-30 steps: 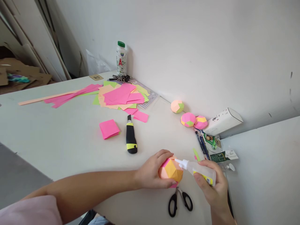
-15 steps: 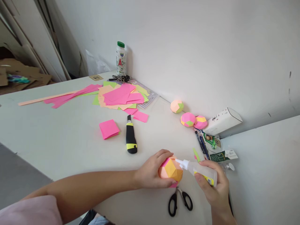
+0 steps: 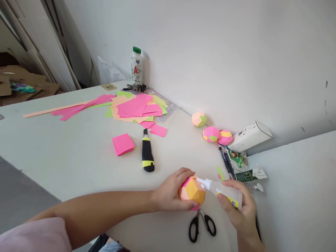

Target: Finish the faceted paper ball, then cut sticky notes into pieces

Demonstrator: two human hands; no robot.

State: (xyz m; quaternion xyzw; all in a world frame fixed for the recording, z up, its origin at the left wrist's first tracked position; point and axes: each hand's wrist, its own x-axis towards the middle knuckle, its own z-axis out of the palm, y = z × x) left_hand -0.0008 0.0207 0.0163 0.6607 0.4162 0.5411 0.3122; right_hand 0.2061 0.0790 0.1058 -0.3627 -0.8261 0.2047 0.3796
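Observation:
My left hand (image 3: 174, 191) is wrapped round a folded paper ball (image 3: 193, 191) with orange, peach and pink faces. In my right hand (image 3: 241, 206) is a clear glue bottle (image 3: 228, 192) with a yellow label, tilted so its white nozzle points left. The nozzle tip meets the upper edge of the ball; whether glue is coming out is too small to tell. Black-handled scissors (image 3: 201, 224) lie just below the ball, their blades partly hidden beneath it.
A box cutter (image 3: 148, 154) and a pink paper stack (image 3: 123, 144) lie left of centre. Behind them are loose coloured papers (image 3: 136, 106), keys (image 3: 135, 87) and a green-capped bottle (image 3: 137, 66). Finished paper balls (image 3: 211, 134), pens (image 3: 226, 161) and a white box (image 3: 249, 136) line the wall.
Both hands, the paper ball and the glue bottle hold nearly the same positions. The whole view has shifted very slightly.

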